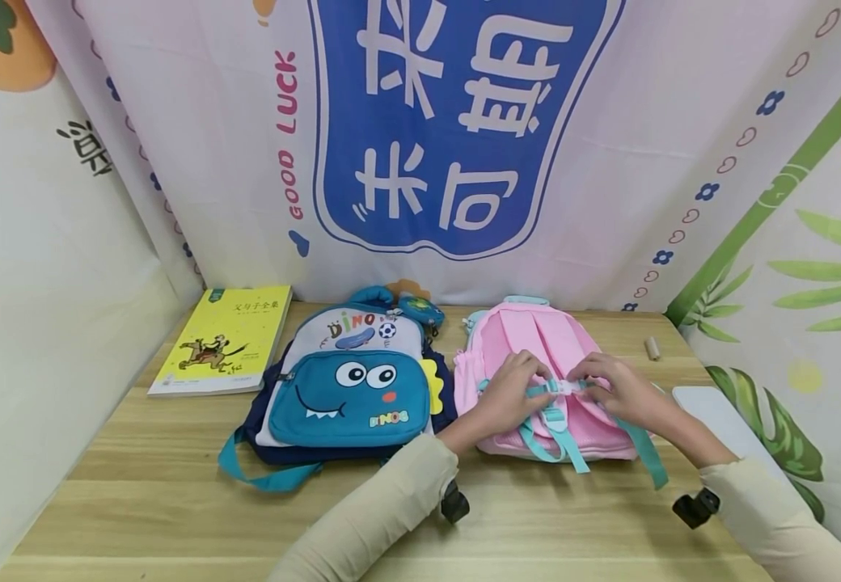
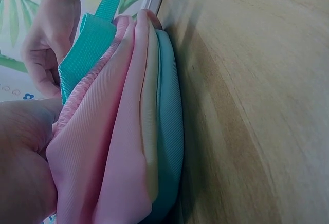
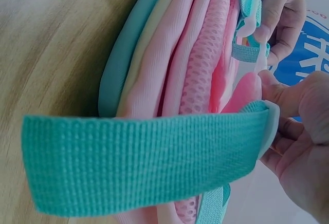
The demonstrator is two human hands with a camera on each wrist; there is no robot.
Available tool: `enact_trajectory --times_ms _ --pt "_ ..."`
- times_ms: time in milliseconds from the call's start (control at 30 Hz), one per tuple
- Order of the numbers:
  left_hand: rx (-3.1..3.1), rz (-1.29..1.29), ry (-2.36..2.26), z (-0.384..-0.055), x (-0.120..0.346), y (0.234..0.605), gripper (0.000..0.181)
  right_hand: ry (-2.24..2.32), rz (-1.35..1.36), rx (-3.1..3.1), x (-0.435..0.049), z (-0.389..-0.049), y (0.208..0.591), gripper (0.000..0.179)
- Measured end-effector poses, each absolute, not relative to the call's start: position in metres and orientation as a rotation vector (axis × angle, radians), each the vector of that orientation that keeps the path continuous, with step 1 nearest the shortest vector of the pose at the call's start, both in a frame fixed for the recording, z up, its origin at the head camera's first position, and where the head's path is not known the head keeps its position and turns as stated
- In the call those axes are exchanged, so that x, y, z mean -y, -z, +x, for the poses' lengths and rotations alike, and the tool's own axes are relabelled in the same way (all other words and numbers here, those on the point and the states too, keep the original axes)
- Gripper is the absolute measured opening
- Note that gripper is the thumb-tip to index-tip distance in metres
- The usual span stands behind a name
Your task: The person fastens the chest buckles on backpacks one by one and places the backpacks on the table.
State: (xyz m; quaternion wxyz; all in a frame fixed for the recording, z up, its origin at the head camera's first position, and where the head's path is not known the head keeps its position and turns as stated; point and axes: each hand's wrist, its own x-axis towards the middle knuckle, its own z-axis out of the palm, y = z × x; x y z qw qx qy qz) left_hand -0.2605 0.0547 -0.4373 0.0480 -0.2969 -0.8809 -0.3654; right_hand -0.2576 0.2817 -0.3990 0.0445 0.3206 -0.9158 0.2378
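Note:
A pink backpack (image 1: 489, 356) with teal straps lies on the table, its shoulder straps facing up. Over its middle, a white plastic buckle (image 1: 567, 387) joins the chest strap. My left hand (image 1: 509, 394) pinches the buckle's left side and teal webbing between thumb and fingers. From the other side my right hand (image 1: 620, 391) pinches the buckle's right end. In the right wrist view, a loose teal strap (image 3: 144, 162) hangs across the foreground below the right hand (image 3: 303, 126). The left wrist view shows the bag's pink side (image 2: 123, 167); the buckle is hidden there.
A blue dinosaur backpack (image 1: 351, 396) lies left of the pink one, its teal strap (image 1: 268, 477) trailing forward. Further left is a yellow book (image 1: 227, 339). A small beige cylinder (image 1: 652, 348) stands at the back right, near a white flat object (image 1: 719, 420).

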Motion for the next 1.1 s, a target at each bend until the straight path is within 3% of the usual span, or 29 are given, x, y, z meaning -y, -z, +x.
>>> enact_trajectory --times_ms 1100 --pt "2.687 -0.920 1.095 -0.2621 -0.0573 0.4324 0.021 -0.744 1.003 2.769 -0.2771 -0.2584 0.3999 0.029"
